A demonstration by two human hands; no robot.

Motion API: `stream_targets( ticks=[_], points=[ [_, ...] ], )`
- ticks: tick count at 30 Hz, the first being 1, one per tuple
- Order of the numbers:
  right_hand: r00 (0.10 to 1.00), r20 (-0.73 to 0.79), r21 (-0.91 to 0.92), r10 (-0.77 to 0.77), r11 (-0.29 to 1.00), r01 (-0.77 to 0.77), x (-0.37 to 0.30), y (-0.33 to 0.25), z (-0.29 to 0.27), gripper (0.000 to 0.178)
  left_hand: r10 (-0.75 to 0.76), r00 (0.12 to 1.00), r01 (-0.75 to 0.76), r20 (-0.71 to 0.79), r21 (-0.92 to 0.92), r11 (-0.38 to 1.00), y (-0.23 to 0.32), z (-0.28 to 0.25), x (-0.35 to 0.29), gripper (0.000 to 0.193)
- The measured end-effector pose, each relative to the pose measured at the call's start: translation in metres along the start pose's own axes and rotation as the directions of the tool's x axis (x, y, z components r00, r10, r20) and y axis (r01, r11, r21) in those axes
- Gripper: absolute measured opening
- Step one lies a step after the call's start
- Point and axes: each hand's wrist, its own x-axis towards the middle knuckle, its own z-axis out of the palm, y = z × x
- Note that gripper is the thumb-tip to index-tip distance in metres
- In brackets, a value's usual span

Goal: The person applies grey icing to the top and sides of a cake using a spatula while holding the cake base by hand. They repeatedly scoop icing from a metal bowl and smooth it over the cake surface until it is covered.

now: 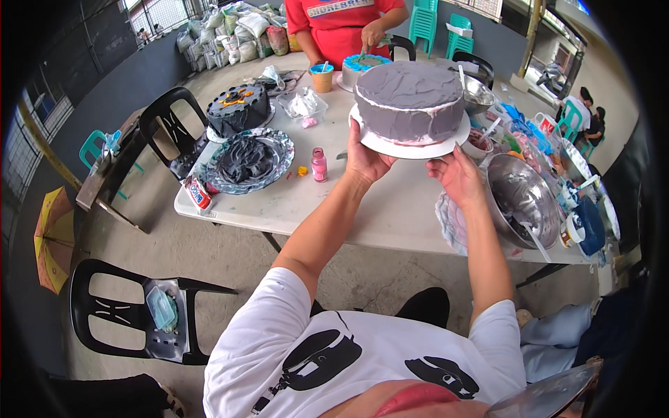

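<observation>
A round cake (411,111) covered in rough grey icing is held up over the table on a white cake board (401,147). My left hand (365,157) grips the board's left side, thumb up along the edge and fingers underneath. On the right, my right hand (460,174) holds the front right edge from below with its fingertips. A paler, pinkish band runs around the cake's top rim and base. Below my left hand stands a small bottle of pink colouring (318,166). Close to my right hand is a steel mixing bowl (519,202) with dark icing and a spatula.
Across the white table (293,216), a person in red works on a blue-topped cake (364,64). A black cake (238,108) and a plate of black icing (252,161) lie left. Bowls and bags crowd the right. Black chairs (143,313) stand around.
</observation>
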Motion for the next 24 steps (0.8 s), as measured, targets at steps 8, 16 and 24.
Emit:
stream_targets(
  ticks=[8, 16, 24],
  points=[
    [0.995, 0.104, 0.187, -0.01, 0.982, -0.009, 0.003, 0.026, -0.03, 0.034, 0.02, 0.996, -0.016, -0.091, 0.043, 0.999, 0.0, 0.0, 0.0, 0.069],
    [0.994, 0.106, 0.217, -0.029, 0.976, 0.005, -0.006, 0.025, -0.044, 0.029, -0.024, 0.998, 0.025, -0.06, 0.015, 1.0, -0.008, 0.008, -0.006, 0.068],
    [0.991, 0.123, 0.256, -0.059, 0.966, 0.025, -0.002, 0.026, -0.046, 0.029, -0.074, 0.997, 0.075, -0.012, 0.013, 0.997, -0.005, 0.001, -0.002, 0.059]
  ],
)
